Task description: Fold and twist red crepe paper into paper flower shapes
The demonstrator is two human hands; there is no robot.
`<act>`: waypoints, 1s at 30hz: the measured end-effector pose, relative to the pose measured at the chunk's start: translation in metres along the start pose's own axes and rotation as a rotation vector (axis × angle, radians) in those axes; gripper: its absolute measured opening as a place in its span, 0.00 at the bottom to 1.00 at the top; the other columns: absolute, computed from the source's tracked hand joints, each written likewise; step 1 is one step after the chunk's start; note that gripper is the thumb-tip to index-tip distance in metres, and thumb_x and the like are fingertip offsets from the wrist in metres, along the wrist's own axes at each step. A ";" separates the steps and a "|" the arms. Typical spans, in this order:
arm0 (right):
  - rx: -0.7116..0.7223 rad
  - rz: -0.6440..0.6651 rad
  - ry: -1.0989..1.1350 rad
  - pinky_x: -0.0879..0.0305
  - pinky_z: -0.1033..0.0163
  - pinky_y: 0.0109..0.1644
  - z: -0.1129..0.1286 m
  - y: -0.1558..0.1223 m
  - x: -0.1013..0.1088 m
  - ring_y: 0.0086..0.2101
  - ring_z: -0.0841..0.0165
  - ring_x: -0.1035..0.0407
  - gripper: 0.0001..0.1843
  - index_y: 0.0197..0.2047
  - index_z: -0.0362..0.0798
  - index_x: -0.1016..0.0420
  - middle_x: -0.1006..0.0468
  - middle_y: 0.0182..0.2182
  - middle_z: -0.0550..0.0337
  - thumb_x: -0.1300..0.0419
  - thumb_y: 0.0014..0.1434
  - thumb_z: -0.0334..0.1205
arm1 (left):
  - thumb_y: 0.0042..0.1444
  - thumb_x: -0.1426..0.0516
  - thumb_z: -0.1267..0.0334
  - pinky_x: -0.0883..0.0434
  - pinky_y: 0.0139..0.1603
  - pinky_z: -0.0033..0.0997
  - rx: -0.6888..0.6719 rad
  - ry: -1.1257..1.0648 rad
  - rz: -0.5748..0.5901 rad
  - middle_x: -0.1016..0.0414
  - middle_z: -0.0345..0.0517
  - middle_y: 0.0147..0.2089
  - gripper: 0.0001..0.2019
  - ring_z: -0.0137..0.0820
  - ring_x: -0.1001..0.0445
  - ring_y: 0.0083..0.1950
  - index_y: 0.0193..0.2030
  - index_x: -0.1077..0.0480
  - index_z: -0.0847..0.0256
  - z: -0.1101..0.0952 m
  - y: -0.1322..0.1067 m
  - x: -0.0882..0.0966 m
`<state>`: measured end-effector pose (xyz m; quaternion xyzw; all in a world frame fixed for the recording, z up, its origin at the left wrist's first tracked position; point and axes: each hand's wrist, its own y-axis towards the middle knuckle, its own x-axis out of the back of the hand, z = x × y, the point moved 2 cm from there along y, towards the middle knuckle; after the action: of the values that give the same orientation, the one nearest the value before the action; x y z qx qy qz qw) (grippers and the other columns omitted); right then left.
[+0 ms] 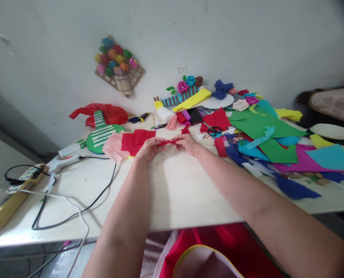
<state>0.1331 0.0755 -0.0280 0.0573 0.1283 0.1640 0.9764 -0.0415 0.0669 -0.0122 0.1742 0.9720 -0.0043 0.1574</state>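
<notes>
Between my two hands a narrow strip of red crepe paper [167, 142] is stretched above the table. My left hand [150, 149] pinches one end of it, and my right hand [188, 144] pinches the other. Just beyond the left wrist lies a sheet of red crepe paper [137, 139], partly over a pale pink sheet [113, 146]. Scissors with black handles [214, 131] rest on the right, beside a red paper piece [221, 119]. A smaller red piece [220, 147] lies near my right wrist.
Many coloured paper sheets [273, 125] pile up at the right. On the left are a green guitar-shaped craft [98, 133], a white glue gun [62, 163], black cable [102, 192] and a power strip [14, 197]. Pliers [139, 117] and a red plastic bag [108, 114] lie at the back.
</notes>
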 end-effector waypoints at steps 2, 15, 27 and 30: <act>-0.014 -0.018 -0.010 0.38 0.69 0.23 0.001 -0.001 -0.001 0.17 0.76 0.36 0.09 0.28 0.41 0.24 0.26 0.18 0.61 0.44 0.42 0.25 | 0.43 0.44 0.68 0.27 0.33 0.32 -0.006 -0.013 -0.015 0.25 0.48 0.29 0.08 0.30 0.26 0.28 0.32 0.28 0.68 -0.001 -0.001 -0.001; -0.016 0.018 -0.086 0.38 0.69 0.24 0.003 -0.003 -0.003 0.17 0.75 0.36 0.09 0.27 0.41 0.26 0.28 0.15 0.62 0.45 0.41 0.27 | 0.37 0.34 0.66 0.32 0.25 0.22 -0.021 0.160 0.004 0.28 0.40 0.25 0.15 0.22 0.31 0.22 0.34 0.30 0.66 0.008 0.007 0.004; -0.033 -0.093 -0.133 0.51 0.72 0.13 0.005 -0.003 0.000 0.14 0.76 0.39 0.10 0.31 0.42 0.29 0.31 0.15 0.64 0.40 0.49 0.41 | 0.38 0.34 0.60 0.34 0.24 0.21 -0.127 0.388 -0.034 0.31 0.38 0.21 0.17 0.21 0.34 0.20 0.35 0.29 0.66 0.007 0.006 -0.003; -0.039 -0.078 -0.225 0.54 0.73 0.12 0.003 -0.003 0.001 0.12 0.78 0.42 0.10 0.30 0.42 0.29 0.33 0.12 0.66 0.39 0.49 0.41 | 0.39 0.35 0.60 0.35 0.23 0.22 -0.138 0.406 -0.049 0.30 0.39 0.21 0.16 0.22 0.34 0.20 0.34 0.29 0.66 0.006 0.003 -0.006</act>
<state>0.1359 0.0733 -0.0262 0.0513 0.0170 0.1210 0.9912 -0.0333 0.0675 -0.0163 0.1364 0.9858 0.0935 -0.0301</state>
